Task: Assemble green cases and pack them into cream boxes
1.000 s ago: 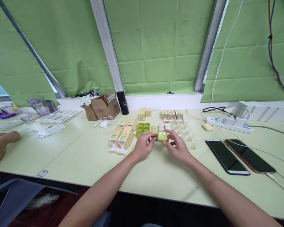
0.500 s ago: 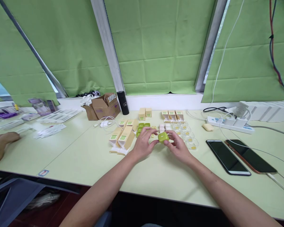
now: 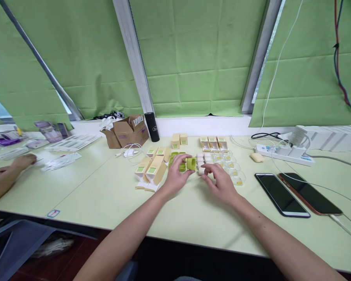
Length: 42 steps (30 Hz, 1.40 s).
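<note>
Holding a green cup (image 3: 191, 163) in the head view, my left hand (image 3: 176, 175) grips its sides. Right of the cup, my right hand (image 3: 220, 182) narrows its grip at the white pieces (image 3: 200, 156); whether it pinches one, I cannot tell. Cartons (image 3: 155, 170) lie left.

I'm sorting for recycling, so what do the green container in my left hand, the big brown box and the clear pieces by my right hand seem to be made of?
Green container: probably smooth molded plastic, judging by its even color and rounded walls. Big brown box: matte cardboard, shown by its folded flaps. Clear pieces: likely glossy plastic, see-through with bright edges.
</note>
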Motion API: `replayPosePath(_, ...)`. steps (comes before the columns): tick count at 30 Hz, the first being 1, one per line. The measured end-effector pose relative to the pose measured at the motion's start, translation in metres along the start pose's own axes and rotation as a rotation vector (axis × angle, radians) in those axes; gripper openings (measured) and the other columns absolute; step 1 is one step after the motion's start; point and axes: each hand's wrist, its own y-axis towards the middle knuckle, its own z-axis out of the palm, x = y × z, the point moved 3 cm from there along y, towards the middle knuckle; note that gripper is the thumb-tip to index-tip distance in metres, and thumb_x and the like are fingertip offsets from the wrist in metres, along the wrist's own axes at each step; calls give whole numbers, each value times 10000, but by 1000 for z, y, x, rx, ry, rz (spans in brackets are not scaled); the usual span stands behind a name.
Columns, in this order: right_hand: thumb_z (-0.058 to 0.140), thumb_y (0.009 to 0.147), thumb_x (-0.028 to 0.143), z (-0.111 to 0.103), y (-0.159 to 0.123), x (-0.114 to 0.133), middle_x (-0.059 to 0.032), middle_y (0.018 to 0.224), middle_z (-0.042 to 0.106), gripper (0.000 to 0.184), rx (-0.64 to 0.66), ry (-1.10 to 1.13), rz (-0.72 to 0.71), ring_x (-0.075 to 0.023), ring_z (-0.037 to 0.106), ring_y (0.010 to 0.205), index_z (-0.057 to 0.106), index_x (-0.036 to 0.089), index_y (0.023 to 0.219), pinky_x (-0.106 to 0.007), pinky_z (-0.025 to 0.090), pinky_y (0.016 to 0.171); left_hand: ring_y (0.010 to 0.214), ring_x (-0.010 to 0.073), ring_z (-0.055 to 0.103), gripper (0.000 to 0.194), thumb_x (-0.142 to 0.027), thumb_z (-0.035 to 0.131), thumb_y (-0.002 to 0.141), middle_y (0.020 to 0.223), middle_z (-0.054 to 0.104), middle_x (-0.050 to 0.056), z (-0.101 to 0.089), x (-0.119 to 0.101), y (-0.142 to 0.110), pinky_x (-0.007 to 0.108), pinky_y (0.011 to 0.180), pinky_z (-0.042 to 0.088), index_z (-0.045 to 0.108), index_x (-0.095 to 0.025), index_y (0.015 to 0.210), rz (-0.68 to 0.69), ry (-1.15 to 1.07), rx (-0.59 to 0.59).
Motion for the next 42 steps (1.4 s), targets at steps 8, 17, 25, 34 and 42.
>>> replayPosePath(8, 591, 974, 146, 26, 5, 16, -140, 1357, 677, 269, 235, -537, -307, -352, 491, 1342, 692, 178, 1221, -501, 390, 1092, 1116, 238, 701, 546, -129, 828, 694, 1252, 730, 111, -12, 37, 14, 339, 922, 549, 669, -178, 1215, -330, -322, -145)
replayPosePath(17, 500, 1007, 147, 43, 27, 15, -157, 1384, 658, 318, 386, -679, -221, -342, 493, 1312, 689, 160, 1263, -497, 318, 1109, 1180, 254, 697, 532, -142, 822, 701, 1260, 750, 111, -11, 33, 13, 325, 898, 555, 703, -184, 1217, -319, -297, -135)
replayPosePath(25, 480, 1012, 125, 60, 35, 10, -142, 1213, 722, 266, 433, -709, -190, -328, 512, 1253, 717, 174, 1123, -507, 311, 1105, 1171, 256, 698, 511, -160, 819, 723, 1253, 752, 111, -11, 28, 11, 330, 897, 553, 704, -190, 1220, -313, -251, -142)
replayPosePath(34, 571, 988, 102, 50, 25, 18, -85, 945, 771, 205, 191, -666, -422, -252, 580, 1032, 735, 189, 901, -428, 316, 1048, 1178, 253, 695, 499, -141, 808, 747, 1268, 745, 107, -11, 29, 10, 336, 917, 557, 703, -197, 1231, -292, -219, -168)
replayPosePath(42, 524, 933, 26, 44, 10, 19, -53, 876, 760, 273, 93, -563, -320, -222, 585, 875, 718, 214, 888, -399, 325, 977, 1135, 249, 696, 500, -159, 823, 752, 1266, 733, 117, -9, 31, 8, 359, 925, 554, 711, -186, 1238, -275, -193, -155)
